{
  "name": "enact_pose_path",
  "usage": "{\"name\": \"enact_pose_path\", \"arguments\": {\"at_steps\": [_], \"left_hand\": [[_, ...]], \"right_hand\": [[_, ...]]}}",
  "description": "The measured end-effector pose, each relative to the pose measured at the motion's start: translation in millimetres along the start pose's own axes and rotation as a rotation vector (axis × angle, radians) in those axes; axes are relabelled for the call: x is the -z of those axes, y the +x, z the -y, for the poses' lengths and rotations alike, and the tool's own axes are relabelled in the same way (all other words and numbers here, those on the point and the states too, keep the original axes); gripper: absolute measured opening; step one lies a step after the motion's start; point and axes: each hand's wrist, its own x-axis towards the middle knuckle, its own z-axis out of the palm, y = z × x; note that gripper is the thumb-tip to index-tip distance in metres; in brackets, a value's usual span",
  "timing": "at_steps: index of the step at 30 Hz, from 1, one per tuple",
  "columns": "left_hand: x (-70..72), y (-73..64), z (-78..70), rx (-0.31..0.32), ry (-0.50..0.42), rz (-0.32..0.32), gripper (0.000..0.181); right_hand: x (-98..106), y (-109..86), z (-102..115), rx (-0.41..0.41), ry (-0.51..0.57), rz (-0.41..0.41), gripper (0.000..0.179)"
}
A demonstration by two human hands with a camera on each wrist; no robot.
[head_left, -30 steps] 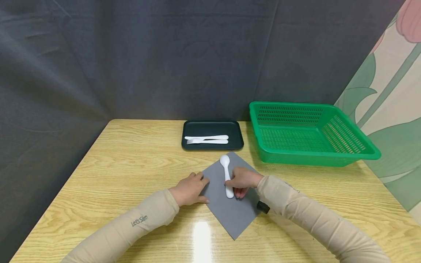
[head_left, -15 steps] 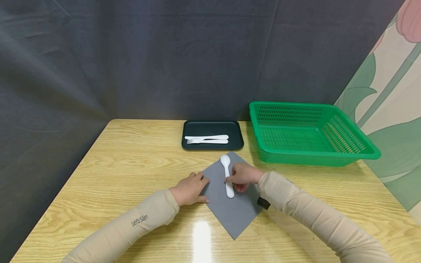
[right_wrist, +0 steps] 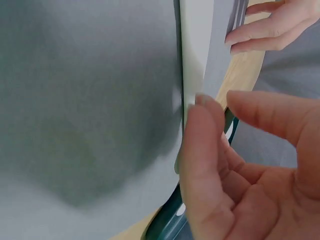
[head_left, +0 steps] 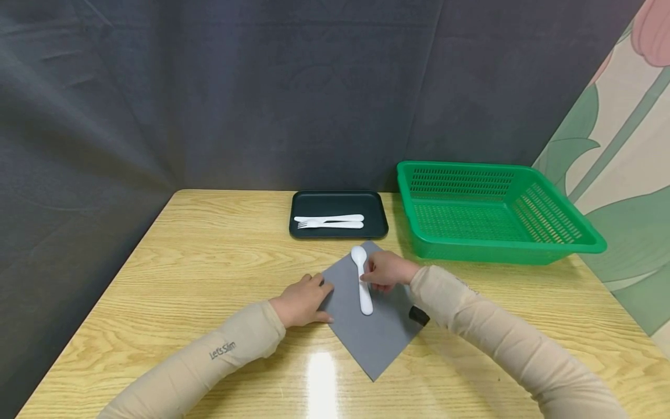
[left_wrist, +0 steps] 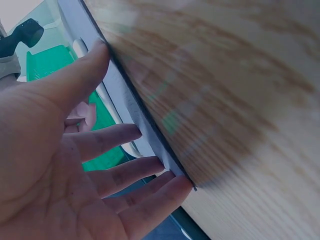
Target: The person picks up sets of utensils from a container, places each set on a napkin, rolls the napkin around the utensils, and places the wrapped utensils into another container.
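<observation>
A grey square cloth (head_left: pixel 373 346) lies with a corner toward me. A white spoon (head_left: pixel 365 299) rests on it, bowl pointing away. My right hand (head_left: pixel 386 271) is at the upper handle, thumb tip over it. In the right wrist view its fingers bend loosely beside the spoon (right_wrist: pixel 194 45), and a gap shows between thumb and index finger. My left hand (head_left: pixel 300 301) rests at the cloth's left side, fingers spread and fingertips on its edge. The left wrist view shows thumb and fingertips (left_wrist: pixel 182 184) along that edge.
Behind the cloth, a black tray (head_left: pixel 335 203) holds a white knife (head_left: pixel 342 219) and a white fork (head_left: pixel 340 226). A green basket (head_left: pixel 487 251) stands at the back right of the wooden table (head_left: pixel 220 250). A dark curtain (head_left: pixel 293 93) hangs behind.
My right hand has slid along the spoon's handle toward the bowl. The spoon has shifted only a little at most; my left hand and the cloth have stayed in place.
</observation>
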Motion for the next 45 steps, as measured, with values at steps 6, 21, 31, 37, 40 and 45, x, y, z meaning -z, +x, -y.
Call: {"name": "enact_pose_path", "arguments": {"at_steps": [6, 21, 31, 37, 40, 45], "left_hand": [[0.3, -1.2, -0.2, -0.009, 0.003, -0.012, 0.062], [0.5, 0.5, 0.4, 0.005, 0.001, 0.017, 0.064], [1.0, -0.7, -0.2, 0.004, 0.001, 0.010, 0.063], [0.8, -0.6, -0.6, 0.009, -0.002, 0.014, 0.063], [0.5, -0.4, -0.2, 0.005, -0.002, 0.010, 0.063], [-0.1, -0.4, 0.3, -0.003, 0.003, 0.001, 0.063]], "right_hand": [[6, 4.2, 2, 0.043, -0.042, -0.041, 0.016], [18, 20.3, 7, 0.086, -0.097, -0.144, 0.014], [24, 29.3, 10, 0.089, -0.126, -0.202, 0.015], [26, 35.1, 11, 0.072, -0.132, -0.230, 0.014], [28, 37.5, 12, 0.072, -0.137, -0.248, 0.013], [29, 43.1, 13, 0.056, -0.135, -0.268, 0.013]]}}
